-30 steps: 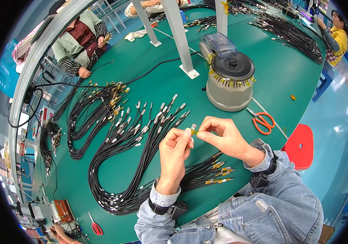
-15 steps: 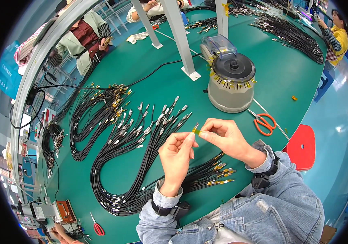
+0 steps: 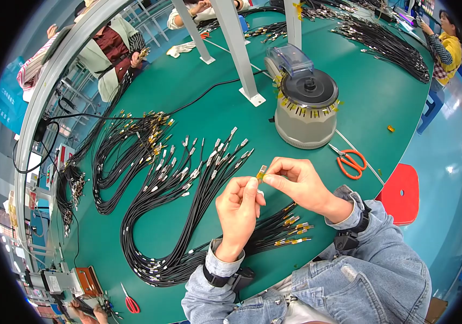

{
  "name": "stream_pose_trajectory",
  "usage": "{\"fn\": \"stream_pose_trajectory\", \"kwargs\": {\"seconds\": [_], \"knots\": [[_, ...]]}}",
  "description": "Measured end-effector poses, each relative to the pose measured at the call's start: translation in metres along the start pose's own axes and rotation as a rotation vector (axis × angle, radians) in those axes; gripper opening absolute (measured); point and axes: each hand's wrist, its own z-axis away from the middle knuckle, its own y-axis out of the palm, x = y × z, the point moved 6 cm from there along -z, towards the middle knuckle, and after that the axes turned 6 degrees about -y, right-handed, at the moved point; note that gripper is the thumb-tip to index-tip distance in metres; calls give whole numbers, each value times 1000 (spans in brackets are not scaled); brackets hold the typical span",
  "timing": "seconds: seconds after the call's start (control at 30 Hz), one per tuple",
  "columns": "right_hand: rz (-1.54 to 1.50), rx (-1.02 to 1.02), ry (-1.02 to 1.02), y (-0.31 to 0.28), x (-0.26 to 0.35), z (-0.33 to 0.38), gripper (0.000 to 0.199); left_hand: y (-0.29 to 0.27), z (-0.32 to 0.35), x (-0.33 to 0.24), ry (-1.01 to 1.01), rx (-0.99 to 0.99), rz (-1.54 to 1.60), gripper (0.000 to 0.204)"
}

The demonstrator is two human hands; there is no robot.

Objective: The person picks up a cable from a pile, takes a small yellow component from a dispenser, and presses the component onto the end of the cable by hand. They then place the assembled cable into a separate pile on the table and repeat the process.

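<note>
Between my fingertips is a cable connector with a silvery end and yellow tape around it. My left hand pinches it from the left. The fingers of my right hand press at the tape from the right; thumb and forefinger are together there. Under my hands lies a bundle of black cables, bent in a U, with bare silvery connectors at its far ends. More cable ends wrapped in yellow tape lie right of my left wrist. Beyond my hands stands a round tape dispenser with yellow strips around its rim.
Orange-handled scissors lie right of the dispenser, red scissors at the near left. Another cable bundle lies farther left. A grey metal post rises from the green table. A red stool stands right. Other people work around the table.
My left hand has shifted slightly right, closer to the right hand. The connector is turned, showing its silvery end more broadly, and the yellow tape now lies against it.
</note>
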Motion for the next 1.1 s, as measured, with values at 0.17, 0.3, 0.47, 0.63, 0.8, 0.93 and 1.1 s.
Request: {"fn": "stream_pose_trajectory", "kwargs": {"seconds": [0.17, 0.3, 0.47, 0.63, 0.8, 0.93, 1.1], "knots": [[24, 7, -2, 0, 0, 0, 13, 0, 0, 3, -41, 17, 22, 16], [33, 14, -14, 0, 2, 0, 13, -1, -1, 5, -55, 39, 41, 18], [15, 29, -83, 2, 6, -1, 13, 0, -1, 6, -109, 77, 81, 21], [-37, 53, -117, 3, 6, -1, 14, 4, 1, 7, -161, 139, 97, 23], [-232, 18, -69, 6, 3, -2, 15, 5, 2, 11, -193, 202, 114, 26], [-254, 58, -28, 8, 1, -2, 12, 6, 0, 17, -281, 322, 206, 27], [-230, 89, -85, 4, 2, -2, 14, 10, -1, 23, -339, 498, 330, 30]]}}
